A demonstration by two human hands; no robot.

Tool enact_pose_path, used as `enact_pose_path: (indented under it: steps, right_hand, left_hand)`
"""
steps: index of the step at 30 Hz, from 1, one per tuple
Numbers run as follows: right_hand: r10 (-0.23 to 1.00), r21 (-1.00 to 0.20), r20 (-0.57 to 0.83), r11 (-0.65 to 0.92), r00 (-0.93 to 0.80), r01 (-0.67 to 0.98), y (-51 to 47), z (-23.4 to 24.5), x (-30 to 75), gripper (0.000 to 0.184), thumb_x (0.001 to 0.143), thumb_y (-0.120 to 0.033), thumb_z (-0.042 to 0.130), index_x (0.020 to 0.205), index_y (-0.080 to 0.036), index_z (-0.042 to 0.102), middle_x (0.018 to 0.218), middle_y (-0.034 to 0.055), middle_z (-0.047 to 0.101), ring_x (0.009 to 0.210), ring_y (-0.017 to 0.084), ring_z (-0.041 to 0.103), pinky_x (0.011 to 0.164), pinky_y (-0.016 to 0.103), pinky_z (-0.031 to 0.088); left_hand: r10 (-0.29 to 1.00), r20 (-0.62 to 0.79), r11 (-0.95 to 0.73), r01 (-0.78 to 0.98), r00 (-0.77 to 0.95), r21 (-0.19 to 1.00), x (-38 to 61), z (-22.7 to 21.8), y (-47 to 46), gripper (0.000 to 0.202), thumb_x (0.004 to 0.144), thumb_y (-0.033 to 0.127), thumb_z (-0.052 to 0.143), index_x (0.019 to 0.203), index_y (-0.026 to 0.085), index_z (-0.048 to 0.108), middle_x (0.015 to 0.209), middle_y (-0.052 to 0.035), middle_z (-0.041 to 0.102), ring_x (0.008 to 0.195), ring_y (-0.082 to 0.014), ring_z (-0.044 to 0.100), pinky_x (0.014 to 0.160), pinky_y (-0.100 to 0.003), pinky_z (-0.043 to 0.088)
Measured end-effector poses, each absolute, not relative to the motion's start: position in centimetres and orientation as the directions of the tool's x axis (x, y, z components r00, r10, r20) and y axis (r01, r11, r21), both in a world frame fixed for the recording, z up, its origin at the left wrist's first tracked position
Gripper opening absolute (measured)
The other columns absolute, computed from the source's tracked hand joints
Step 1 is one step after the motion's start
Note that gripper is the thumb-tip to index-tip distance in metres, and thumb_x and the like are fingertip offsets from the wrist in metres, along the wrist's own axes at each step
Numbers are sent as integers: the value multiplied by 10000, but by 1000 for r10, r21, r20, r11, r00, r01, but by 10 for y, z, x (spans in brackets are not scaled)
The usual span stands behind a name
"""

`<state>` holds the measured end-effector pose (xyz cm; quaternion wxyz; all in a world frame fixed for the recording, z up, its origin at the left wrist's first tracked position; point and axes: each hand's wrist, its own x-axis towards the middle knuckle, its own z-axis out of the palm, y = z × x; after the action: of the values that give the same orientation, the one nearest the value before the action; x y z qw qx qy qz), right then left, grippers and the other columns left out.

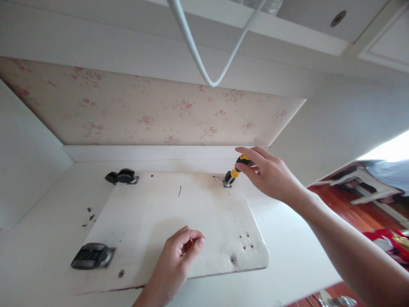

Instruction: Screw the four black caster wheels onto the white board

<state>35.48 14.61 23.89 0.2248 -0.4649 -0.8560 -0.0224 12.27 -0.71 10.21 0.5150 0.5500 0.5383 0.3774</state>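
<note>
My right hand point(263, 170) grips a yellow and black screwdriver point(235, 172) by its handle. The screwdriver points down at the metal mounting plate of a black caster point(227, 178) at the far right of a white board point(153, 226). My left hand point(179, 256) is over the board's near edge, thumb and fingertips pinched together; whatever may be between them is too small or hidden. Two other casters sit on the board, one at the far left point(126, 175) and one at the near left point(92, 256). A thin dark mark or pin point(180, 191) lies on the board.
Several small dark screws point(91, 215) lie left of the board on the white surface. Bare screw holes point(246, 241) show at its near right. A white cable point(212, 81) hangs in front of floral wallpaper point(147, 111). White cabinet walls enclose the sides.
</note>
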Motion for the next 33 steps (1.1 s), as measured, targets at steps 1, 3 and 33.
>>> enact_pose_path:
  steps: [1, 3, 33]
  right_hand:
    - [790, -125, 390, 555, -473, 823, 148, 241, 353, 396, 998, -433, 436, 1336, -257, 545, 1151, 81, 662, 809, 204, 685, 753, 377, 552]
    - [803, -56, 348, 534, -485, 844, 151, 246, 349, 426, 1013, -442, 375, 1371, -255, 510, 1223, 96, 643, 860, 234, 683, 770, 403, 541]
    - [886, 324, -67, 454, -458, 830, 181, 292, 329, 483, 953, -584, 321, 1126, -226, 595, 859, 150, 720, 777, 349, 680, 637, 440, 443]
  left_hand:
    - [981, -136, 107, 206, 135, 973, 123, 102, -7, 362, 943, 508, 510, 885, 204, 699, 786, -21, 565, 707, -152, 515, 627, -232, 428]
    - [982, -135, 106, 207, 132, 973, 123, 102, -7, 359, 943, 504, 512, 881, 204, 698, 782, -21, 563, 702, -150, 510, 621, -229, 425]
    - [983, -113, 83, 198, 142, 977, 123, 105, -9, 360, 942, 500, 519, 882, 201, 710, 776, -26, 567, 690, -147, 505, 611, -228, 410]
